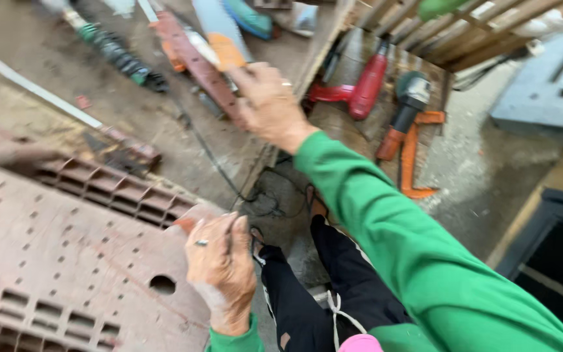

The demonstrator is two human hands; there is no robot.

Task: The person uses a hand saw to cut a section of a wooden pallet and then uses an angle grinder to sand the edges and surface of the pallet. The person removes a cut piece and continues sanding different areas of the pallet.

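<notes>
My right hand [270, 101], in a green sleeve, is stretched out over the workbench [66, 72]. It lies on the near end of a long reddish-brown bar [193, 58], and blur hides whether the fingers close round it. A hand saw with an orange handle [224, 40] lies just beyond the fingers. My left hand [219, 267] is low in the middle, fingers curled over the corner of a brown perforated plastic panel [53, 261]. A small reddish tip [184, 224] sticks out beside those fingers.
A red power drill [361, 86], an angle grinder [406, 107] and an orange clamp [412, 160] lie on a lower ledge at the right. A green-and-black coiled tool [115, 52], a white strip [40, 92] and a black cable [219, 169] are on the bench. My dark trousers [333, 287] are below.
</notes>
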